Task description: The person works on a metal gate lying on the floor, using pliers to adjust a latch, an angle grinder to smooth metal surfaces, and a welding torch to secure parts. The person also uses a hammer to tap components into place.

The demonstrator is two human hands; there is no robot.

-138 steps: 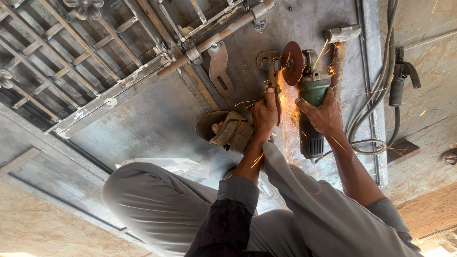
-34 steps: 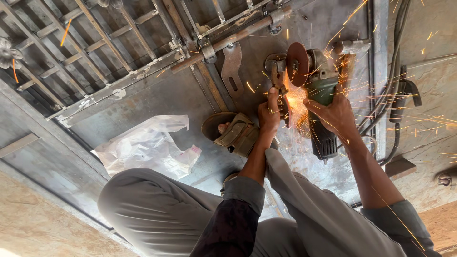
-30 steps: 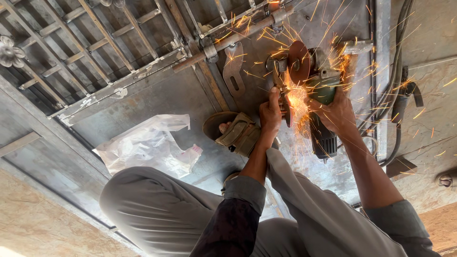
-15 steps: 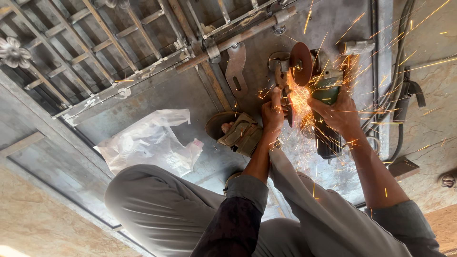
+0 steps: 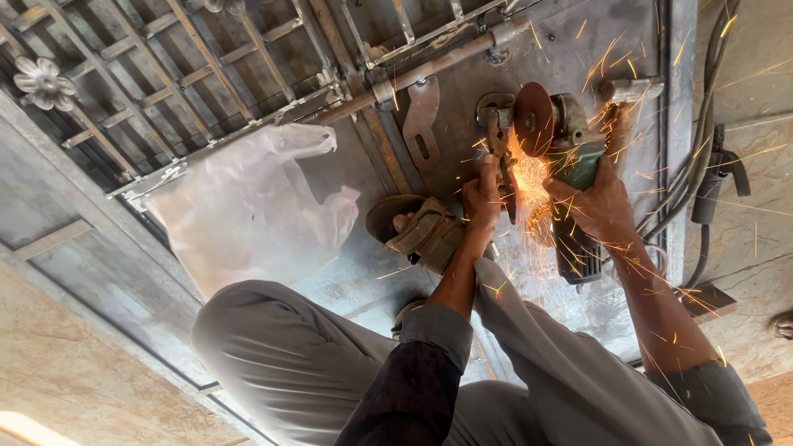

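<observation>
Upper right of frame: your right hand (image 5: 601, 206) is wrapped around the green angle grinder (image 5: 570, 157), its long axis upright. Just left of its disc, your left hand (image 5: 481, 194) clamps the small rusty metal bracket (image 5: 498, 132).

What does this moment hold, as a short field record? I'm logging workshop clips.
left hand: grips a small metal piece at the disc
right hand: holds the green angle grinder
disc: throwing sparks
work surface: grey metal gate lying flat
nearby: white plastic bag, sandalled foot, black cables
</observation>
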